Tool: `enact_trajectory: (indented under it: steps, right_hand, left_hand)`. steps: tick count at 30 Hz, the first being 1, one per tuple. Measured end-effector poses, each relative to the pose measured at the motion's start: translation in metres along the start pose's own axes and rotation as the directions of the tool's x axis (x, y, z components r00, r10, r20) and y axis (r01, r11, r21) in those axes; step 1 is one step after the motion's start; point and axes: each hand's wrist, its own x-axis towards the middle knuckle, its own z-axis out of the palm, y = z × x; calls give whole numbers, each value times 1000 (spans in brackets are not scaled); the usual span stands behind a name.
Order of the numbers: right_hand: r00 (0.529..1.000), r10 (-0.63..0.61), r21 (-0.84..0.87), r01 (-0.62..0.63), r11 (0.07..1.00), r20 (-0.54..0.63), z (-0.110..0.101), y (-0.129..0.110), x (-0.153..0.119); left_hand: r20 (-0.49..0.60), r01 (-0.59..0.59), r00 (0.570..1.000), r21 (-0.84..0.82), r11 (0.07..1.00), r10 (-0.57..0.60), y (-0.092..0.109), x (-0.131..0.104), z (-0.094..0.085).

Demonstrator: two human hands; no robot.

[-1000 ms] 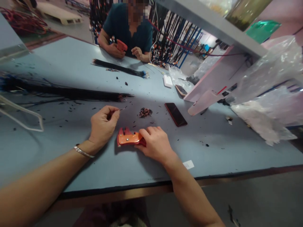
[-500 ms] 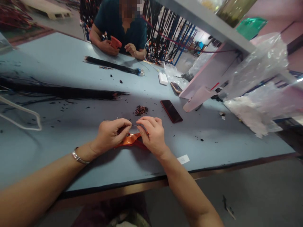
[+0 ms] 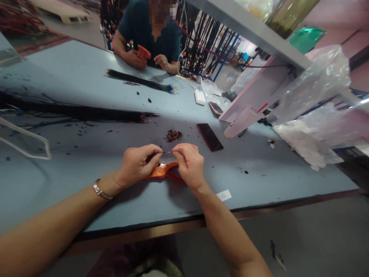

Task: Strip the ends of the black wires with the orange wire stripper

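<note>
A thin dark wire [image 3: 166, 152] spans the small gap between my two hands. My left hand [image 3: 141, 161] pinches one end of it between thumb and fingertips. The other end is pinched in my right hand [image 3: 188, 163]. Directly beneath both hands lies an orange-handled tool [image 3: 160, 170] on the table, partly hidden by the fingers. Just beyond the hands sits a small pile of short dark and copper-coloured pieces [image 3: 173, 135].
A long bundle of black wires [image 3: 109, 113] lies at the left, a shorter bundle [image 3: 141, 80] behind it. A dark phone [image 3: 210, 137] lies right of the pile. Across the table [image 3: 259, 184] a person [image 3: 152, 34] holds a red-orange tool. A shelf post stands at the right.
My right hand has moved slightly right, away from my left hand, and its fingers are drawn closer together. More of the wire shows between them.
</note>
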Motion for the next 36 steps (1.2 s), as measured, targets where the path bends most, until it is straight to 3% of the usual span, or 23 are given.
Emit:
enact_trajectory:
  steps: [6,12,23,26,28,30,32,34,36]
  right_hand:
    - [988,152,6,-152,988,-31,-3,15,3]
    - [990,129,-57,-132,990,-61,1,26,7]
    - [981,152,-6,-154,988,-117,-2,35,10]
    - [991,129,22,-128,991,-39,-5,28,9]
    - [988,69,48,-76,996,135,-9,22,9]
    - [927,-28,33,16,999,373,-14,14,8]
    - [816,-81,-32,121,992,572,-21,9,8]
    - [719,-90,-78,197,977,689,-27,6,8]
    - [662,-83,-105,239,965,745,-32,6,9]
  left_hand:
    - [-68,64,996,-39,997,-66,-4,3,-2]
    - [-87,62,994,17,998,-60,-7,3,-1]
    - [-125,64,991,52,997,-57,-10,5,-1]
    - [-164,93,983,40,995,-85,-11,6,-1]
    - [-196,122,974,27,992,-114,-12,7,-1]
    - [-233,146,963,21,989,-137,-13,9,-2]
    - [-262,161,954,25,987,-149,-14,11,-3]
    - [-284,170,946,34,985,-154,-15,12,-3]
    - [-295,179,942,35,983,-161,-16,12,-3]
